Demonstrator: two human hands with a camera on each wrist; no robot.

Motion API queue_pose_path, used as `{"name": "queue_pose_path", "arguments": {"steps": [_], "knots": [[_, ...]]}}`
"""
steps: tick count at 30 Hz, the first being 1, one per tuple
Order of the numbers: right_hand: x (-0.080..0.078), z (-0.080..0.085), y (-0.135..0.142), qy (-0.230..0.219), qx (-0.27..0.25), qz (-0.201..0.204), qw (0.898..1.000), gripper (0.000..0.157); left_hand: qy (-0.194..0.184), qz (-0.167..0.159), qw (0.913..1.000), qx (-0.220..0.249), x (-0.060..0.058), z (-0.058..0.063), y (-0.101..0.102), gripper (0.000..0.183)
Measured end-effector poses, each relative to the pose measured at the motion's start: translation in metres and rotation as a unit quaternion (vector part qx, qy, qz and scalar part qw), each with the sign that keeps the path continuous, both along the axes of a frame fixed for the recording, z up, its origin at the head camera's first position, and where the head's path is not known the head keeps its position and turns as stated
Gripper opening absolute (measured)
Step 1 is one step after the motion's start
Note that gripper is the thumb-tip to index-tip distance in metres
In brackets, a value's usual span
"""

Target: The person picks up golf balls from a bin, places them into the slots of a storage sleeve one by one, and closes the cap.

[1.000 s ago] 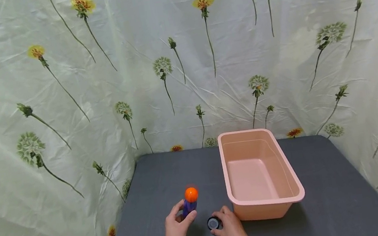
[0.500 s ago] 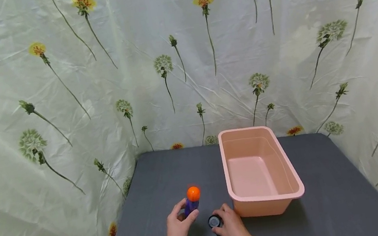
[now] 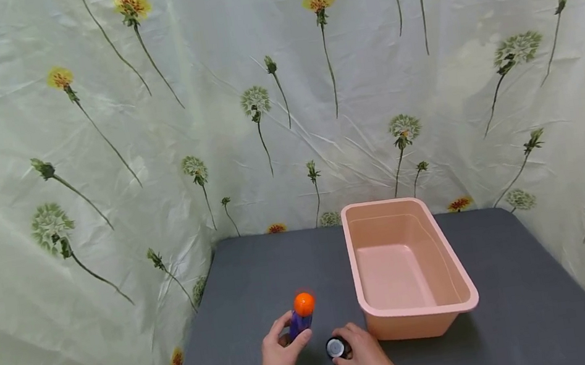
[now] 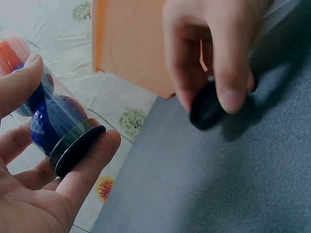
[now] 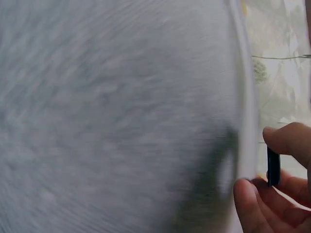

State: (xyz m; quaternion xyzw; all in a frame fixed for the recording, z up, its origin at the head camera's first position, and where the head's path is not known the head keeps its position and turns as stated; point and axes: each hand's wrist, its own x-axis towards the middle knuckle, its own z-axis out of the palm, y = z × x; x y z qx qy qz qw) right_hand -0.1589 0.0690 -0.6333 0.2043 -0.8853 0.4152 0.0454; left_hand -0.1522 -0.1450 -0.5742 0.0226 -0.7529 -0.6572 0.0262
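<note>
My left hand (image 3: 283,352) holds a clear tube (image 4: 68,109) between thumb and fingers. In the left wrist view the tube leans, with a black base (image 4: 80,150) at its lower end. Inside are a blue figure-like piece (image 4: 46,124) and, at the upper end, an orange ball (image 3: 304,304). Beside it, my right hand (image 3: 367,356) pinches a small round black cap (image 3: 336,348) by its edge, apart from the tube. The right wrist view shows this cap (image 5: 273,166) edge-on between thumb and fingers.
A pink plastic basin (image 3: 422,312) stands just beyond and right of my right hand, with nothing seen inside. Both hands are over a dark grey table (image 3: 259,268). A flower-printed curtain (image 3: 216,81) surrounds the table at the back and sides.
The tube in my left hand has shifted slightly right, towards the cap. My right hand keeps its pinch on the cap with little movement. The whole head view has shifted a little.
</note>
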Motion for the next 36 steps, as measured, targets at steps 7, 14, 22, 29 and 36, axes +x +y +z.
{"name": "queue_pose_path", "arguments": {"steps": [7,14,22,29,36], "knots": [[0.012,0.038,0.004,0.028,-0.045,-0.003,0.999,0.045,0.012,-0.005,0.9999,-0.01,-0.005,0.0,0.001,0.054],[0.026,0.087,0.01,0.025,-0.142,-0.005,0.99,0.051,0.028,-0.017,0.998,-0.054,-0.005,0.005,0.008,0.054],[0.024,0.137,0.031,0.007,-0.182,-0.053,0.982,0.058,0.017,-0.031,0.997,-0.07,-0.002,0.008,0.016,0.053],[0.005,0.159,0.044,0.021,-0.153,-0.039,0.987,0.055,0.026,-0.042,0.9941,-0.096,0.0,0.013,0.021,0.049],[-0.001,0.168,0.045,-0.021,-0.137,0.026,0.99,0.047,0.028,-0.06,0.9899,-0.125,0.003,0.017,0.027,0.045]]}}
